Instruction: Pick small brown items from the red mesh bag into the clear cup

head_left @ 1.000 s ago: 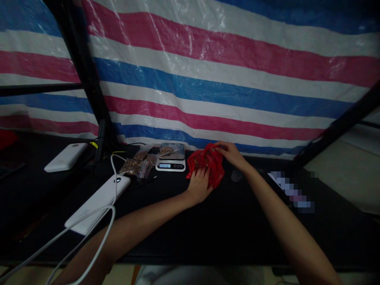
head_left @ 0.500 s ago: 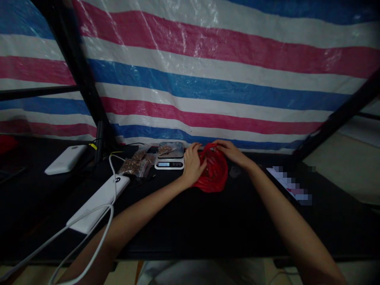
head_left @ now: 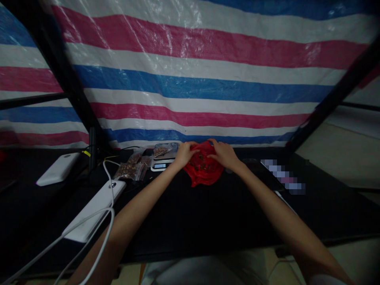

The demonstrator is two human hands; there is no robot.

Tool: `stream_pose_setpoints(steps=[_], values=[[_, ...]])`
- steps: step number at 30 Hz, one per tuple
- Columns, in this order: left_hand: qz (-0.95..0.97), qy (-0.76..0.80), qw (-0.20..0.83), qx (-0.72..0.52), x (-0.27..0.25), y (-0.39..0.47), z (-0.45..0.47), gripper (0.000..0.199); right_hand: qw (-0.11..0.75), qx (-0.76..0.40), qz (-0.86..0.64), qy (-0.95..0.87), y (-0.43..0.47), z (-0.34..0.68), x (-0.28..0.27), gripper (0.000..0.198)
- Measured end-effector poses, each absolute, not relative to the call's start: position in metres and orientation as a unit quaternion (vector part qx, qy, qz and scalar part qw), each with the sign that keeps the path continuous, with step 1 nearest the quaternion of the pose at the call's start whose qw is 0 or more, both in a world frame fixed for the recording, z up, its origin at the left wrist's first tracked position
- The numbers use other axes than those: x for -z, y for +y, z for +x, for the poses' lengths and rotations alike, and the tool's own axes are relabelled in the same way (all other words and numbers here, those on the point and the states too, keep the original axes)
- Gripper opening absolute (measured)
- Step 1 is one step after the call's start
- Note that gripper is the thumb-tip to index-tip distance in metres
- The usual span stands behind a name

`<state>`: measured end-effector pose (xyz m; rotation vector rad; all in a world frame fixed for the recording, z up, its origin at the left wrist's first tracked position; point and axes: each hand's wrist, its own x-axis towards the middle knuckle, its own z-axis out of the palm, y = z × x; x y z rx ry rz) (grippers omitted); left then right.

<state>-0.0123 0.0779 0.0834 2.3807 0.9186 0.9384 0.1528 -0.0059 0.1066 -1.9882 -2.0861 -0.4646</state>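
The red plastic bag [head_left: 203, 169] lies directly between the two hands, at the far middle of the desk [head_left: 208, 221]; the left hand [head_left: 184, 153] grips its upper left rim, fingers curled closed on the plastic, and the right hand [head_left: 223, 154] grips the upper right rim in the same closed pinch; the two hands are about equally near, neither reaching further than the other. The mouth of the bag is held spread from hand to hand, so its opening runs left to right, while the body of the bag sags toward the person and rests on the desk; small brown pieces show inside, too dim to name. Just beyond the left hand, to its outer side, stands a small digital scale [head_left: 162, 162] with a clear packet [head_left: 162, 150] on its platform; further out from that hand lie a few filled clear packets [head_left: 130, 170], then a white power bank [head_left: 95, 209] with a white cable [head_left: 89, 237] trailing toward the person, and a second white power bank [head_left: 57, 174] well apart. Out past the right hand lies a flat item, blurred beyond reading. The desk is black and dim; behind it hangs a striped tarpaulin [head_left: 196, 79] in red, white and blue, framed by dark poles [head_left: 63, 79].
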Motion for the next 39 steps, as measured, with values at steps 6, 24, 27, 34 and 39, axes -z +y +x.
stream_pose_setpoints(steps=[6,24,27,34,39], values=[[0.876,0.267,0.199,-0.349,-0.082,0.076,-0.013,0.030,0.062,0.192,-0.713,-0.672,-0.001,0.154,-0.105,0.025],[0.872,0.463,0.022,-0.157,-0.074,0.073,-0.021,0.028,0.326,0.168,-0.634,-0.681,0.012,0.163,-0.095,0.028],[0.872,0.459,0.032,-0.166,-0.073,0.076,-0.020,0.033,0.322,0.101,-0.632,-0.698,0.017,0.167,-0.084,0.025],[0.874,0.445,0.052,-0.188,-0.068,0.076,-0.018,0.046,0.288,0.053,-0.638,-0.712,0.017,0.165,-0.077,0.024],[0.868,0.454,0.078,-0.185,-0.065,0.074,-0.018,0.063,0.322,-0.046,-0.582,-0.745,-0.003,0.187,-0.087,0.066]])
